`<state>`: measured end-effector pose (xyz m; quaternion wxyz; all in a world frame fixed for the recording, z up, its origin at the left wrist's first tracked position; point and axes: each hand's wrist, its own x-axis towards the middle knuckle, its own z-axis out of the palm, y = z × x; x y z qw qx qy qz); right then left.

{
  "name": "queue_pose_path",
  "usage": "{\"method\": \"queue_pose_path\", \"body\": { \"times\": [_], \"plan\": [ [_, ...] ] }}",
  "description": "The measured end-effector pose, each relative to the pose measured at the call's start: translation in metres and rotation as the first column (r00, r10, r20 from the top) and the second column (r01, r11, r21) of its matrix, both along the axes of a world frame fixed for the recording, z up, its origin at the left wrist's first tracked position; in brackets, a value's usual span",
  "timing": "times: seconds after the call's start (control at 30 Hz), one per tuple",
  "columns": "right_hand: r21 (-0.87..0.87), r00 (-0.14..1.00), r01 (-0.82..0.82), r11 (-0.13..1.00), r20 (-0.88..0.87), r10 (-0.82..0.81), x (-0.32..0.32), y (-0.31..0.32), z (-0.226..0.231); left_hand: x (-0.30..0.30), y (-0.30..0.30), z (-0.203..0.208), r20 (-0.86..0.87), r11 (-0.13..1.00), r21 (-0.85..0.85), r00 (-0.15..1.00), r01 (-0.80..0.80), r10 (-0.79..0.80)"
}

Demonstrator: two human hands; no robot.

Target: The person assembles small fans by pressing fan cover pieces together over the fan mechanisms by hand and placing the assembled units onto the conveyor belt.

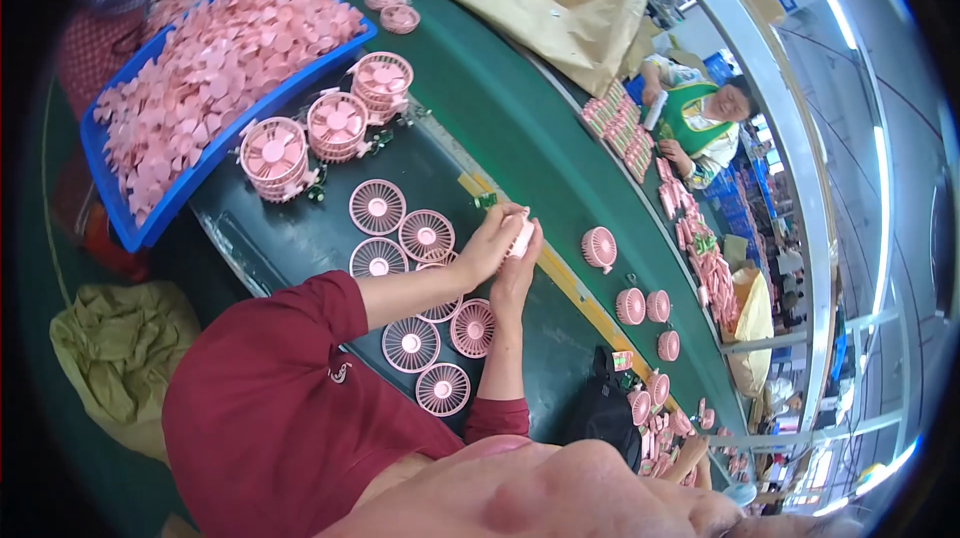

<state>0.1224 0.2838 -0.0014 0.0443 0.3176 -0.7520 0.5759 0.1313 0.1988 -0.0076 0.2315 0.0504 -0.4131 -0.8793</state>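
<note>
My left hand (485, 250) and my right hand (512, 283) meet over the bench, closed around a small pale pink fan housing (521, 237) that my fingers partly cover. A little green circuit board (485, 200) shows just beyond my left hand. Several round pink fan grilles lie under and beside my forearms, among them one grille (377, 207) to the left and another (472, 327) near my right wrist. Farther left stand stacked pink fan housings with blades, such as this stack (274, 158), with small boards and wires at their sides.
A blue bin (150, 228) heaped with pink fan blades (230, 68) stands at the left. Past the bench runs a green conveyor (540, 153) carrying pink fan housings (599, 249). A black bag (603, 403) sits at right. Across the belt, a person in a green apron (690, 113) works.
</note>
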Motion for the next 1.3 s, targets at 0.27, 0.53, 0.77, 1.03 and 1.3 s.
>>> {"method": "queue_pose_path", "body": {
  "times": [0.27, 0.53, 0.77, 1.03, 1.3],
  "plan": [
    [-0.530, 0.697, 0.070, 0.845, 0.632, 0.339, 0.011, -0.009, 0.004, 0.024, -0.017, 0.009, -0.421, 0.439, -0.735, 0.855, -0.517, 0.301],
    [-0.491, 0.611, -0.009, 0.871, 0.687, 0.393, -0.028, -0.014, 0.000, 0.007, -0.033, -0.016, -0.336, 0.438, -0.794, 0.905, -0.421, 0.261],
    [0.187, 0.750, 0.639, 0.746, -0.367, -0.550, -0.156, 0.055, -0.020, -0.019, -0.129, 0.043, -0.394, -0.064, -0.915, 0.853, -0.397, 0.342],
    [0.560, 0.950, -0.044, 0.827, -0.234, 0.209, -0.028, -0.055, 0.013, -0.036, -0.281, 0.083, 0.025, -0.362, -0.885, 0.808, 0.291, 0.588],
    [0.639, 0.967, -0.118, 0.760, -0.099, 0.234, -0.010, -0.074, -0.001, -0.029, -0.306, 0.075, 0.047, -0.364, -0.863, 0.774, 0.350, 0.631]
  ]
}}
